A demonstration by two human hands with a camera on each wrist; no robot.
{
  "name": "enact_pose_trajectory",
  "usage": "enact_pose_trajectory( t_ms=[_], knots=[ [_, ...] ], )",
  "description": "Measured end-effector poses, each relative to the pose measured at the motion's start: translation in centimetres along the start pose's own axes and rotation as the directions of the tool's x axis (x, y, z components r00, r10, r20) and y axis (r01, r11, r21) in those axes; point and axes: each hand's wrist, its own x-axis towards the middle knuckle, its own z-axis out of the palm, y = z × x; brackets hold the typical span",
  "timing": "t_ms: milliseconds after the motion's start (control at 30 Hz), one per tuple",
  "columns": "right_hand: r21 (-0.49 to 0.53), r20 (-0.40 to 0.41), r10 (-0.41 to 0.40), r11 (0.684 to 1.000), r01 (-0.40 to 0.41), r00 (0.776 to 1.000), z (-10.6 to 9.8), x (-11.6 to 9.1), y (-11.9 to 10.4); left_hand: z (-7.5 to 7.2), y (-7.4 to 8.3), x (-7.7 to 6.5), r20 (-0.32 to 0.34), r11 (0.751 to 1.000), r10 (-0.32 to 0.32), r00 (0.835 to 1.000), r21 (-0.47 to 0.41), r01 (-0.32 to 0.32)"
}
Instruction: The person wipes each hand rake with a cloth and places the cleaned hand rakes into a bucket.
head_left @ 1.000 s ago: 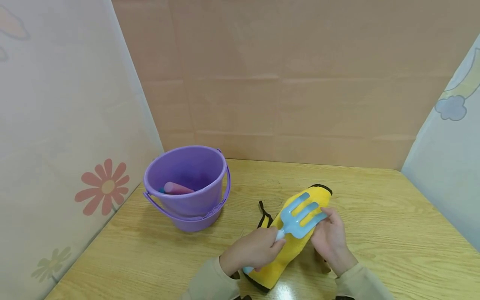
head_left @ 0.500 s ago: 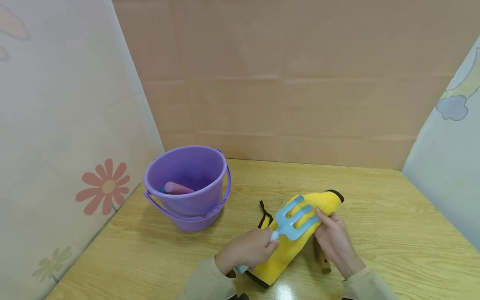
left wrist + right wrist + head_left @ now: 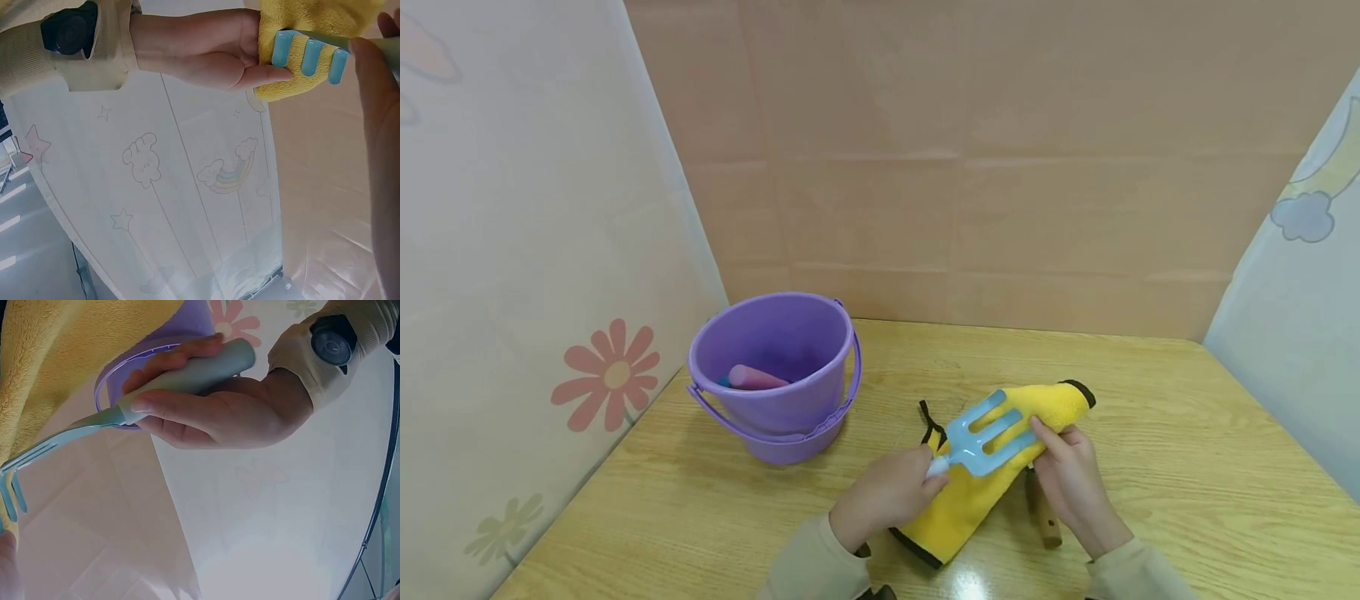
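While the L hand grips the light-blue 3-tined fork by its pale handle, the R hand pinches the yellow plush dark-edged cloth lying beneath the tines. Fork's long axis: L hand to approx. 2 o'clock; tips nearer R hand. Count: 1 fork, 1 cloth; on surface, 1 purple plastic bucket (L hand's 10 o'clock), 1 brown wooden handle (R hand's 7 o'clock).
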Motion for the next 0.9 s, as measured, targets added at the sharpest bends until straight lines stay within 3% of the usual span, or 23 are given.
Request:
enact_pose_trajectory(
  t_ms=[167,367,700,900],
  knots=[
    [0.04,-0.004,-0.008,0.999,0.008,1.0,0.0,0.0,0.0,-0.1,0.0,0.2,-0.167,0.991,0.05,0.985,0.13,-0.028],
    [0.033,-0.007,-0.006,0.999,0.006,1.0,-0.2,0.0,-0.1,-0.4,0.0,0.1,-0.222,0.977,0.092,0.971,0.206,-0.046],
    [0.011,-0.029,0.041,0.999,-0.04,0.999,-0.6,-0.3,-0.8,-3.0,-0.6,0.0,-0.345,0.988,0.1,0.933,0.148,-0.051],
    [-0.02,-0.074,0.091,0.995,-0.093,0.993,-0.6,-0.3,-0.9,-4.7,-0.8,-0.2,-0.362,0.997,0.061,0.93,0.07,-0.038]
  ],
)
